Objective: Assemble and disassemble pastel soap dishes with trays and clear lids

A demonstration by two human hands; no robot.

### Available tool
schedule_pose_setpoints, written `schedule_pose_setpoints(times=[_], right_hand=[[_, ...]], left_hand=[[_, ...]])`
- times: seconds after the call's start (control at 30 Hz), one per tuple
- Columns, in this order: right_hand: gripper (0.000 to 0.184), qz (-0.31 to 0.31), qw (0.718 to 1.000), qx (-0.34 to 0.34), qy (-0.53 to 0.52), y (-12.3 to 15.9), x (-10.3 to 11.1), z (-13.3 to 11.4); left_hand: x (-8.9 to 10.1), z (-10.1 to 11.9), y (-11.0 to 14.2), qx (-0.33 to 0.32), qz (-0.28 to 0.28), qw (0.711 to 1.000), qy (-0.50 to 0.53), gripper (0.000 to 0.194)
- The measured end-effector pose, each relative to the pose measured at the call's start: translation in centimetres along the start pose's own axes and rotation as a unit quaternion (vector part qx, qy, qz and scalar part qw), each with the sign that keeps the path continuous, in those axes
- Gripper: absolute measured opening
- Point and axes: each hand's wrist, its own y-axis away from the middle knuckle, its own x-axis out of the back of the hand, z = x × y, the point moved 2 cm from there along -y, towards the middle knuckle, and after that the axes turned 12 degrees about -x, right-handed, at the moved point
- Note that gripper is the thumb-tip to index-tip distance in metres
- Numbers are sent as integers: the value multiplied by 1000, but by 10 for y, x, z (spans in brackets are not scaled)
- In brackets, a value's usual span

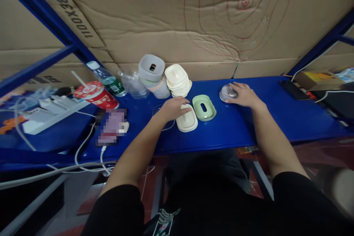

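Note:
My left hand (173, 107) rests closed on the left end of a cream plastic tray (188, 121) lying on the blue shelf (276, 118). Right beside the tray sits a pale green tray (204, 108) with a slot in its middle. My right hand (243, 94) lies over a small grey-clear piece (226, 93), fingers curled onto it. A clear round lid (163, 116) lies under my left wrist. Behind stand a stack of cream trays (177, 79) and a stack of grey and white trays (152, 72).
To the left are clear plastic bags (134, 83), a water bottle (106, 78), a red cup with a straw (95, 95), a blurred phone (112, 126), a power strip (49, 112) and white cables (83, 147). A dark phone (293, 90) lies at the right. Cardboard (193, 18) backs the shelf.

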Motion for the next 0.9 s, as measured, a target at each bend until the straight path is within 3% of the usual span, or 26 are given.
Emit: schedule_pose_setpoints(times=[0.1, 0.27, 0.33, 0.4, 0.43, 0.53, 0.6, 0.67, 0.77, 0.83, 0.9], right_hand=[[114, -9, 1000, 18, -11, -3, -1, 7], [104, 43, 991, 36, -122, -1, 9, -2], [105, 89, 969, 49, -224, 5, 16, -12], [108, 89, 931, 81, -346, 14, 20, -29], [107, 51, 905, 109, -409, 19, 19, -40], [97, -159, 801, 218, -534, 37, 10, -85], [88, -254, 753, 265, -546, 49, 3, -116], [83, -292, 733, 294, -540, 57, -3, -141], [78, -247, 755, 296, -530, 60, -5, -156], [74, -162, 794, 279, -515, 56, -2, -149], [67, -59, 853, 253, -452, 49, 2, -130]], left_hand=[[-1, -2, 2, -12, 13, 1000, -2, 37], [1, -7, 2, -21, 33, 999, -7, 35], [2, -8, 2, -23, 59, 998, 4, 37], [3, -7, 1, -26, 108, 993, 28, 49], [4, -6, 1, -30, 141, 989, 44, 57], [10, 1, 2, -67, 241, 962, 108, 74], [13, 6, 3, -99, 285, 942, 148, 63], [17, 9, 4, -102, 317, 927, 171, 41], [23, 3, 4, -54, 356, 916, 178, 33], [28, -8, 5, -20, 354, 916, 185, 33], [36, -25, 10, 13, 315, 928, 200, 30]])
